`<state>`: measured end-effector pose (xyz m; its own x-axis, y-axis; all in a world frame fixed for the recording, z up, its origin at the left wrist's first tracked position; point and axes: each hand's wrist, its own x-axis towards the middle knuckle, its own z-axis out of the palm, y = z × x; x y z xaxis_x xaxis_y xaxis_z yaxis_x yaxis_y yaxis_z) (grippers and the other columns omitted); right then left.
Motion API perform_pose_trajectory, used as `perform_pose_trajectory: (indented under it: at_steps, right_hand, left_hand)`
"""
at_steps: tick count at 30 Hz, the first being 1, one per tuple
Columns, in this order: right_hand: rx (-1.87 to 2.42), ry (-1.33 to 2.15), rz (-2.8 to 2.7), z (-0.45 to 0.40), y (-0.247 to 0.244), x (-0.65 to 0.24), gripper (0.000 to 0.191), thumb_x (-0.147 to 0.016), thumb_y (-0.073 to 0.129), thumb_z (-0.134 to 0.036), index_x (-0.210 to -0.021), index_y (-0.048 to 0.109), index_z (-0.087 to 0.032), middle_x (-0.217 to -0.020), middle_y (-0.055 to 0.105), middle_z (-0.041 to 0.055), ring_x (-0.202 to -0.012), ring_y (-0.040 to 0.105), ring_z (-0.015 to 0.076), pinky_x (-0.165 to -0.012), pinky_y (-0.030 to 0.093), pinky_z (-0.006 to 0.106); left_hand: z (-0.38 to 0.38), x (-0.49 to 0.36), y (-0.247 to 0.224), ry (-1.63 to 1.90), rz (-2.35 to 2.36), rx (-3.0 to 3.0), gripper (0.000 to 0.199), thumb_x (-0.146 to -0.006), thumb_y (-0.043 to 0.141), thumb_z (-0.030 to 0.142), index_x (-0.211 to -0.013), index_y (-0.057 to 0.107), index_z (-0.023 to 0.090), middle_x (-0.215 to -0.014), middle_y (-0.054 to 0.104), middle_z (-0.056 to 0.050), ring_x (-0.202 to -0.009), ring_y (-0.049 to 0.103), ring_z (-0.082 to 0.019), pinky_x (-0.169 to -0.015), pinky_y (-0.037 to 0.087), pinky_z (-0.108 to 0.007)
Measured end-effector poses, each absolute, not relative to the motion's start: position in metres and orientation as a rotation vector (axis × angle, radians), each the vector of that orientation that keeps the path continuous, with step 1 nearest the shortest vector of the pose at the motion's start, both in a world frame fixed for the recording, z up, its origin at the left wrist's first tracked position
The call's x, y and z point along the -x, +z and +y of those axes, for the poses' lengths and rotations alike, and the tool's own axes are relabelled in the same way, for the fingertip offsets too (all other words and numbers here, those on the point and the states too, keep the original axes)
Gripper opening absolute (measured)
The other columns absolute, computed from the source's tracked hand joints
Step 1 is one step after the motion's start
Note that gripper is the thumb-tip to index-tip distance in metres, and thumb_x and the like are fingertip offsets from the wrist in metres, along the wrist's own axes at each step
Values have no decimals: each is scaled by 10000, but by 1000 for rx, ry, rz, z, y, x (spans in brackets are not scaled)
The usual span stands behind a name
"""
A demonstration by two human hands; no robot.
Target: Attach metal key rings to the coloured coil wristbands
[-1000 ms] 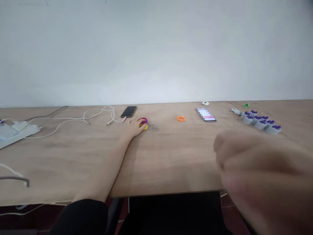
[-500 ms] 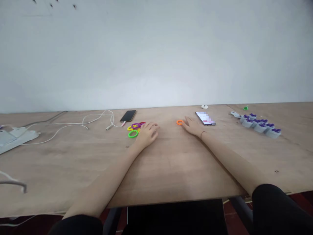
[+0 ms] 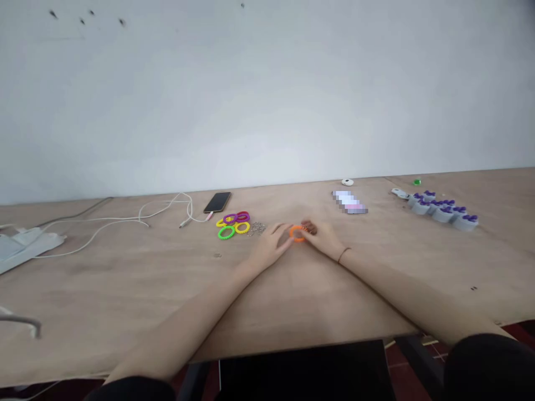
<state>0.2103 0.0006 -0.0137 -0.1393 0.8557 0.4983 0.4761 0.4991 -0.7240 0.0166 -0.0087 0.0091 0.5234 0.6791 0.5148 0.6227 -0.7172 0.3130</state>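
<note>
1. Orange spiral hair tie (image 3: 297, 233) sits between both hands, above the middle of the table (image 3: 125, 284). It no longer lies on its own near the phone with the pixelated screen (image 3: 349, 201), as it did half a second ago; whether it is clear of the wood is hard to tell.
2. Right hand (image 3: 321, 236) has closed in a pinch on the far side of the ring, its fingers curled around the coil. A thin brown wrist cord (image 3: 343, 255) circles the wrist behind it.
3. Left hand (image 3: 271, 243) has come in from the other side, fingers stretched out, with the tips at the near side of the tie. Whether it grips as well, I cannot tell.
4. Just left of the hands lie a neon green spiral tie (image 3: 226, 233), a yellow spiral tie (image 3: 241, 227), a purple spiral tie (image 3: 229, 219) and a magenta spiral tie (image 3: 243, 216). A small tangle of silver chain (image 3: 257, 228) lies beside them, now uncovered by the left hand.
5. Farther left are a black smartphone (image 3: 217, 202), a white charging cable (image 3: 112, 223) and a white power strip (image 3: 25, 245).
6. Farther right stand grey cups with purple tops (image 3: 443, 213), past a small white disc (image 3: 346, 182).
</note>
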Motion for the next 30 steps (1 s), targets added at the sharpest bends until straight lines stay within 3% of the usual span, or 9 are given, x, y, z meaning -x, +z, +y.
perform_pose_trajectory:
  at_steps: [2, 5, 12, 15, 19, 22, 30]
  right_hand:
    - [1036, 542, -1791, -16, -11, -201, 165, -773, 549, -276, -908, 570, -184, -842, 651, 34, -742, 615, 141, -668, 510, 280]
    - [982, 573, -1788, -28, -8, -193, 114, -782, 531, -260, -849, 583, -185, -820, 647, 25, -743, 614, 139, -662, 509, 272]
    - [986, 763, -1642, -24, -2, -192, 207, -772, 552, -336, -836, 645, -163, -850, 656, 55, -792, 610, 164, -730, 492, 300]
    - [1005, 822, -1587, -26, 1, -191, 228, -756, 572, -359, -826, 657, -159, -827, 669, 57, -790, 605, 171, -740, 474, 308]
    - [969, 1019, -1416, -26, 0, -188, 271, -761, 548, -399, -861, 625, -159, -772, 648, 42, -659, 581, 139, -591, 461, 269]
    - [881, 1204, -1306, -23, -3, -188, 278, -746, 555, -403, -886, 574, -164, -709, 611, 14, -570, 548, 113, -484, 423, 233]
    - [798, 1101, -1418, -24, -5, -186, 216, -728, 590, -288, -911, 534, -186, -826, 652, 31, -821, 619, 167, -773, 490, 330]
  left_hand:
    - [-11, -19, 10, 989, 1113, -2630, 367, -846, 458, 355, -1198, 496, 255, -1214, 528, -53, -1123, 467, -206, -973, 358, -357]
    - [-11, -21, 10, 864, 994, -2516, 342, -874, 401, 363, -1178, 515, 254, -1178, 574, -32, -1070, 523, -188, -921, 405, -323]
    - [1, -17, 9, 882, 1093, -2272, 319, -885, 347, 346, -962, 629, 217, -961, 671, -6, -891, 602, -166, -784, 469, -271]
    - [0, -17, 8, 953, 1144, -2276, 281, -874, 371, 301, -962, 621, 210, -957, 663, -20, -886, 598, -167, -778, 473, -284]
    - [-7, -20, 9, 1072, 1159, -2352, 246, -840, 430, 237, -1006, 610, 215, -1011, 625, -47, -949, 566, -175, -805, 457, -306]
    - [-11, -22, 12, 1021, 1120, -2357, 262, -849, 436, 304, -1018, 614, 211, -967, 637, -43, -903, 573, -170, -781, 453, -289]
    - [-12, -23, 15, 934, 1076, -2256, 339, -800, 517, 381, -1084, 596, 212, -1043, 650, -37, -859, 598, -180, -756, 462, -279]
